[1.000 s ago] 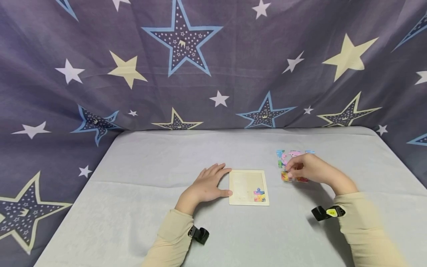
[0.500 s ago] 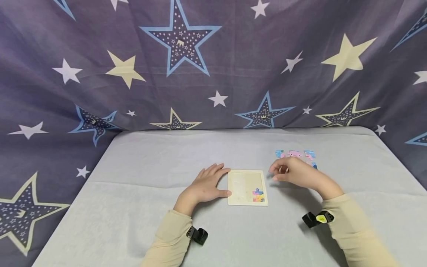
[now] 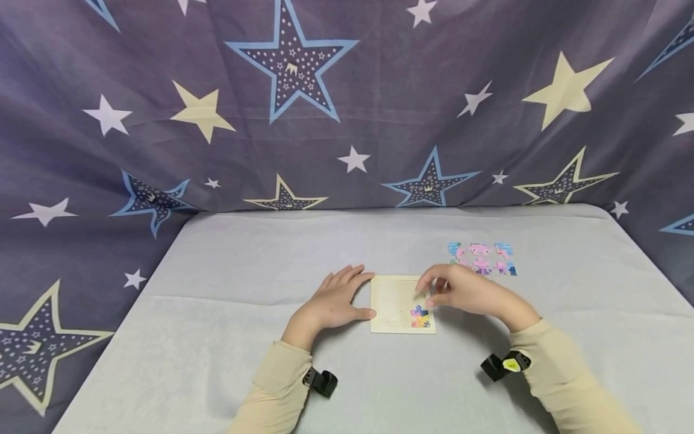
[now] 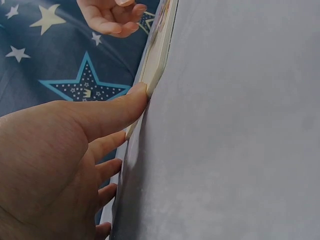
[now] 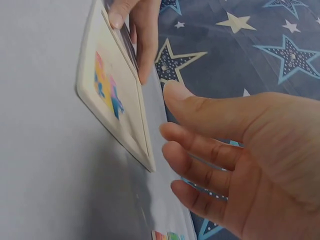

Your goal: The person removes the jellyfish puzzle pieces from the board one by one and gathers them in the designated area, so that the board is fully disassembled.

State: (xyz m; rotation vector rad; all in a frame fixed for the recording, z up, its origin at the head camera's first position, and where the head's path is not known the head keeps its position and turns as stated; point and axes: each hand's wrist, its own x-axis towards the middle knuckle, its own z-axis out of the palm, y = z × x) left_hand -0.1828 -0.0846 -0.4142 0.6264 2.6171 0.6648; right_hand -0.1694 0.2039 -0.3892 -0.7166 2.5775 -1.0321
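A cream puzzle tray lies on the table between the hands. Joined colourful pieces fill its near right corner. My left hand rests at the tray's left side, fingers spread, with thumb and index finger touching the edge. Over the tray's right edge, my right hand has thumb and index finger brought close together, pinching what looks like a small puzzle piece; fingers mostly hide it. In the right wrist view, the thumb covers the index finger, and the other fingers are loosely curled.
Several loose puzzle pieces, pink and blue, lie in rows at the back right, partly behind the right hand. A light grey cloth covers the table. A dark curtain with stars hangs behind its back edge.
My right hand has moved left from the loose pieces to above the tray's right edge, uncovering more of the pieces' rows. The left hand and the tray have stayed in place.
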